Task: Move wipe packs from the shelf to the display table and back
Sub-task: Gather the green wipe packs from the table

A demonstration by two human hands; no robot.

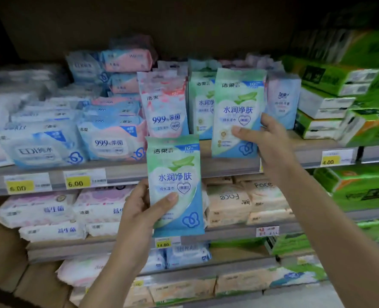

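I stand before a shop shelf stacked in tiers, its grey front rail carrying yellow price tags marked 6.00 and, further right, 4.00. Flat bundles of blue and pink wet wipes lie piled on the left of the upper tier, and green boxes of tissues fill the right. Between them slim packs stand upright in rows: a pink-and-blue 99.9% wipe pack, a green one half hidden behind my pack, and a pale lilac pack at the end.

My left hand is closed around a green-and-blue wipe pack, thumb pressed across its front near the lower half, fingers behind. I hold it upright and clear of the shelf, in front of the rail and the tier below, where peach-coloured Face tissue packs and white-and-purple packs lie.

My right hand grips a second green-and-blue wipe pack of the same design by its right edge, thumb on the front and fingers wrapped behind. This one is upright at the front of the upper tier, its lower edge down at the shelf's front lip; whether it rests there or is lifted I cannot tell. It partly covers the green pack in the row behind it.
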